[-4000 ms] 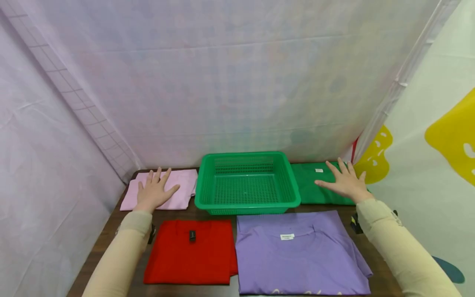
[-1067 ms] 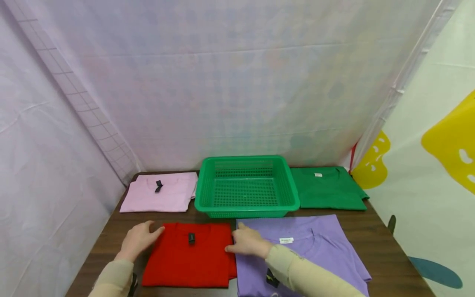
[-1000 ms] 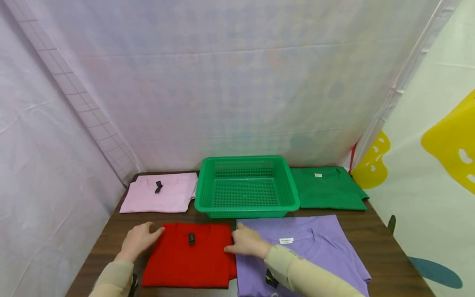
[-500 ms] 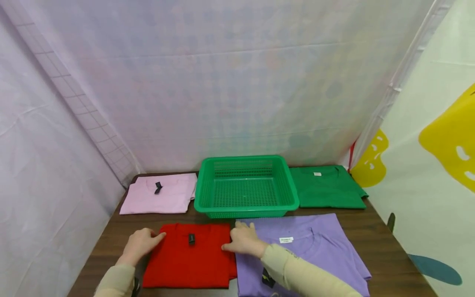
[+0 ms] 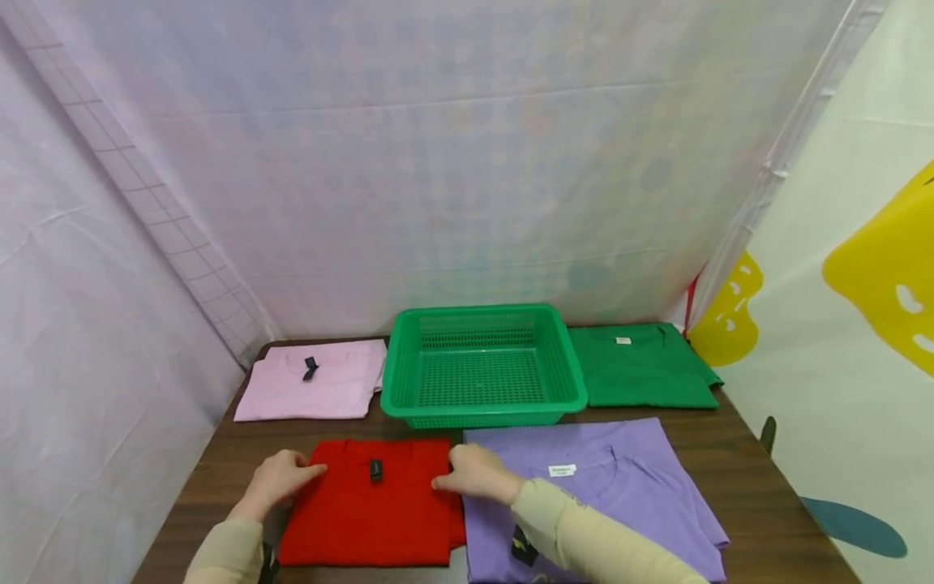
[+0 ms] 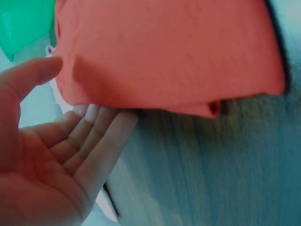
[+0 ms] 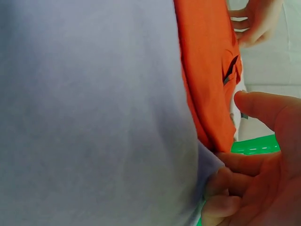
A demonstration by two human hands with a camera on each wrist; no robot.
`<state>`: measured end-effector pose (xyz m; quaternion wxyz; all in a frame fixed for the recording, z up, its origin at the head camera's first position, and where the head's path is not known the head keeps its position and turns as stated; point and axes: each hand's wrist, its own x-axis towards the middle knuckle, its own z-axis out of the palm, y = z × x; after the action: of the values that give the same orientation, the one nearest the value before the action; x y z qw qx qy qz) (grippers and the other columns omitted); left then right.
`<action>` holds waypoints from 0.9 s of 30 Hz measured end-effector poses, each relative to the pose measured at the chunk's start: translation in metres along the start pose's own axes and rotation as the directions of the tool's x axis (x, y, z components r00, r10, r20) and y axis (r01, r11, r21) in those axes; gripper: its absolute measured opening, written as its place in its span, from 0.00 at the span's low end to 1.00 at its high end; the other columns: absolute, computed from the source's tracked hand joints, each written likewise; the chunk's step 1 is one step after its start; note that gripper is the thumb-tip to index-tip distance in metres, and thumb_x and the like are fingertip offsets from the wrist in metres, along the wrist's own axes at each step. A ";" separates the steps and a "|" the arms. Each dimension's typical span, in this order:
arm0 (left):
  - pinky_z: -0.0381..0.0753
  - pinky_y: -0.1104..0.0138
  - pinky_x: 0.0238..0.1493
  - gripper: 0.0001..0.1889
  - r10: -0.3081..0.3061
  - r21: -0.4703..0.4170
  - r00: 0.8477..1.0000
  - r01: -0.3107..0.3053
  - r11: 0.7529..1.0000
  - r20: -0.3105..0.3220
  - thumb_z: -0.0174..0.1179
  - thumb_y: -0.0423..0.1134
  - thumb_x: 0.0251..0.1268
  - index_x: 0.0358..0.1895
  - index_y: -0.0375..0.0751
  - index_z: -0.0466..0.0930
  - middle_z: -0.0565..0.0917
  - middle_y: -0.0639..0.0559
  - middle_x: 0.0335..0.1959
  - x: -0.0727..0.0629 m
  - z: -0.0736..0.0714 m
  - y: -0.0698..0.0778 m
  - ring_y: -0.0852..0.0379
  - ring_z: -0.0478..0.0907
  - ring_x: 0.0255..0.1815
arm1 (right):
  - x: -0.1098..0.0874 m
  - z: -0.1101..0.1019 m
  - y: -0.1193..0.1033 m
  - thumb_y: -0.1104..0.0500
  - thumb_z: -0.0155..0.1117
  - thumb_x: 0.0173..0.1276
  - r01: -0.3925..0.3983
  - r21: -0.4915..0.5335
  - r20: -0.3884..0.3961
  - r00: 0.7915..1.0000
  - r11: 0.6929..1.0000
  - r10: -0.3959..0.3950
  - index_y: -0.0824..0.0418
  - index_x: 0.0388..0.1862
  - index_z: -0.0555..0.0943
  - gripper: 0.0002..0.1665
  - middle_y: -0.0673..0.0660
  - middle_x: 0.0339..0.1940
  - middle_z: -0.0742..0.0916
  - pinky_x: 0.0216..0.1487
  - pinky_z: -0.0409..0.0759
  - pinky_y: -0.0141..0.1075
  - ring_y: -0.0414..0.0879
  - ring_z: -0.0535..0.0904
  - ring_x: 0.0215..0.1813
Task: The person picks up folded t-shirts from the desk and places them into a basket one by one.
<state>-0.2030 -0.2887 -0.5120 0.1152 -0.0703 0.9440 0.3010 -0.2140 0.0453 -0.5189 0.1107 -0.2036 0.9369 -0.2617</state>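
Note:
A folded red T-shirt (image 5: 372, 519) with a black neck label lies at the front left of the table. At its upper left corner is my left hand (image 5: 277, 484); in the left wrist view, its nearly straight fingertips (image 6: 123, 121) reach under the shirt's edge while the thumb hovers just over the cloth. My right hand (image 5: 477, 473) is at the upper right corner, thumb over the red cloth. In the right wrist view, its thumb (image 7: 254, 106) stands apart from the other fingers, which touch the red corner and the folded purple T-shirt (image 7: 103, 108) beside it.
A green plastic basket (image 5: 572, 389) stands behind the shirts, its perforated floor bare. A folded pink T-shirt (image 5: 336, 393) lies left of it, a folded green T-shirt (image 5: 649, 377) right. White cloth hangs (image 5: 438, 186) around the wooden table (image 5: 219, 478).
Both hands came from above the pink and green shirts down to the red one. Over the last second they shifted slightly inward over its corners. The basket and shirts stay nearly still.

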 end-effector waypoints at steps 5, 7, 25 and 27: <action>0.82 0.61 0.25 0.18 -0.015 -0.077 0.998 0.020 0.997 0.064 0.64 0.45 0.59 0.35 0.30 0.76 0.75 0.47 0.26 -0.002 -0.001 0.003 0.53 0.75 0.27 | 0.002 -0.001 -0.002 0.48 0.73 0.53 -0.002 0.045 0.004 1.000 0.999 0.002 0.51 0.13 0.66 0.25 0.43 0.10 0.65 0.17 0.58 0.30 0.37 0.59 0.15; 0.82 0.61 0.25 0.16 -0.010 -0.105 0.997 0.018 0.994 0.077 0.64 0.43 0.58 0.35 0.30 0.75 0.74 0.47 0.26 -0.002 0.000 0.002 0.53 0.74 0.27 | 0.002 -0.001 -0.002 0.49 0.74 0.52 0.001 0.053 0.008 1.000 0.999 -0.001 0.52 0.14 0.67 0.24 0.43 0.11 0.65 0.18 0.58 0.30 0.37 0.59 0.16; 0.81 0.59 0.23 0.23 0.087 -0.342 0.987 -0.035 0.939 0.137 0.61 0.31 0.58 0.54 0.21 0.66 0.77 0.46 0.29 -0.008 0.005 -0.014 0.53 0.75 0.25 | -0.005 0.002 -0.008 0.62 0.76 0.48 0.040 0.087 -0.024 0.999 0.995 -0.038 0.76 0.51 0.76 0.33 0.61 0.33 0.85 0.35 0.78 0.37 0.42 0.72 0.28; 0.81 0.59 0.24 0.23 0.094 -0.367 0.985 -0.035 0.929 0.145 0.61 0.30 0.59 0.54 0.20 0.65 0.78 0.47 0.28 -0.008 0.005 -0.015 0.53 0.76 0.26 | -0.004 0.003 -0.008 0.63 0.76 0.47 0.037 0.094 -0.041 0.999 0.995 -0.033 0.76 0.51 0.76 0.33 0.64 0.38 0.86 0.38 0.79 0.38 0.43 0.73 0.30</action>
<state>-0.1915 -0.2977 -0.5220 0.1655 -0.0349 0.8616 0.4786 -0.2066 0.0400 -0.5167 0.0970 -0.2094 0.9217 -0.3118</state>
